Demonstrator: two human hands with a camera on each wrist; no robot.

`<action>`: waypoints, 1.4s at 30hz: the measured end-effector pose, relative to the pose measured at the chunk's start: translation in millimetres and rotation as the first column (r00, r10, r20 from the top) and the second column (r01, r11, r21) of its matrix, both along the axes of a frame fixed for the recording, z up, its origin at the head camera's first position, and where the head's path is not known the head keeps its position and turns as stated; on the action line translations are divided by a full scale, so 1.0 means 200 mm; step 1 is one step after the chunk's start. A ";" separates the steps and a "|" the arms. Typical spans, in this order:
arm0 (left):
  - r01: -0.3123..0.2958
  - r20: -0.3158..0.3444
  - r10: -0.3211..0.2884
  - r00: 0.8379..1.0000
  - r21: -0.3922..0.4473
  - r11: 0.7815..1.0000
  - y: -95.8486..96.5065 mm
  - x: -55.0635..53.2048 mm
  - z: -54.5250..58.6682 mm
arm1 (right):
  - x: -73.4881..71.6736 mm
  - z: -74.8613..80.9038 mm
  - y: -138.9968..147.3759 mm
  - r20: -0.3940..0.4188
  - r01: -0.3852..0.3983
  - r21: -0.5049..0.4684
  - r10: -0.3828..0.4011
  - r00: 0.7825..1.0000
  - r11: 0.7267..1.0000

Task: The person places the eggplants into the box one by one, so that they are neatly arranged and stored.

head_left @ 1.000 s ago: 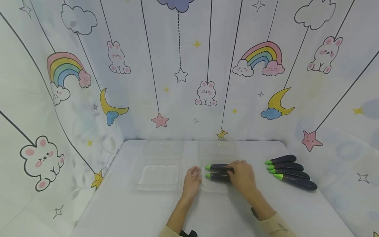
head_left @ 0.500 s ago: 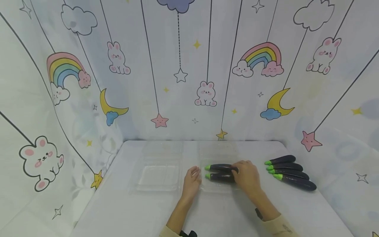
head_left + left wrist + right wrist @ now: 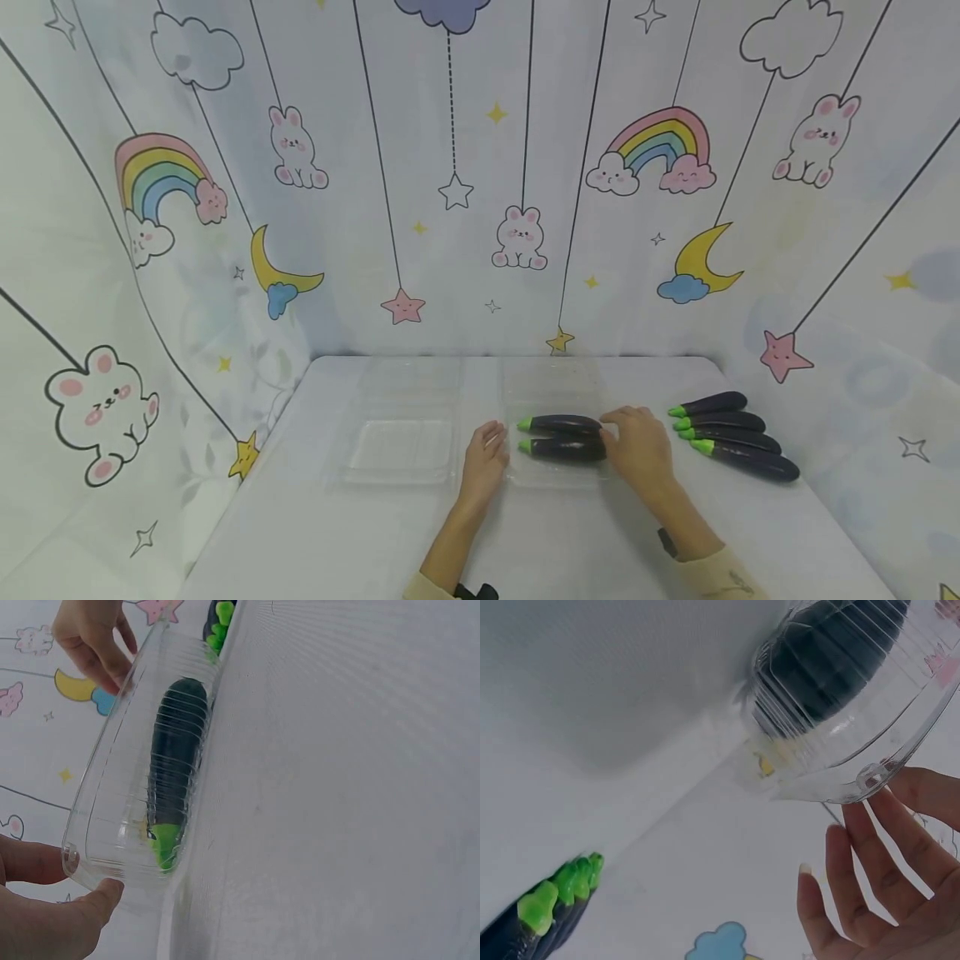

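Two dark eggplants with green stem ends lie side by side, the far eggplant (image 3: 562, 424) and the near eggplant (image 3: 564, 449), in a clear plastic box (image 3: 555, 482). My left hand (image 3: 483, 462) is at the box's left edge; in the left wrist view its thumb (image 3: 101, 900) and a finger hold the corner of the rim. My right hand (image 3: 639, 446) is at the box's right end, thumb and forefinger apart. In the right wrist view its fingers (image 3: 885, 862) are extended and spread, touching the rim.
Several more eggplants (image 3: 738, 437) lie in a row at the right of the table. A second clear plastic box (image 3: 401, 475), with its lid folded back, stands on the left. A printed cloth (image 3: 450, 250) hangs behind the white table (image 3: 337, 542).
My right hand has slid right, off the bodies of the two eggplants to the box's right edge, uncovering their ends. The left hand has stayed in place.
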State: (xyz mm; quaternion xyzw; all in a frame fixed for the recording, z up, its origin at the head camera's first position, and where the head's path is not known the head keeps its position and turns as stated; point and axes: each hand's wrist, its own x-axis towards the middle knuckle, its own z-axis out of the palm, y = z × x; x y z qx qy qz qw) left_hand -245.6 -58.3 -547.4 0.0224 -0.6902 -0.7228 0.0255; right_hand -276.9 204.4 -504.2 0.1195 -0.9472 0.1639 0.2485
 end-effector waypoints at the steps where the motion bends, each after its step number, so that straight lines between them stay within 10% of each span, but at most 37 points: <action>1: 0.002 -0.002 -0.002 1.000 0.002 1.000 0.00 0.00 0.00 | 0.00 0.00 0.01 -0.001 0.002 -0.002 -0.002 1.000 1.000; 42: -0.005 0.011 0.005 1.000 -0.048 0.999 0.00 0.00 0.00 | 0.00 -0.10 0.51 0.020 0.146 0.012 -0.146 0.989 0.989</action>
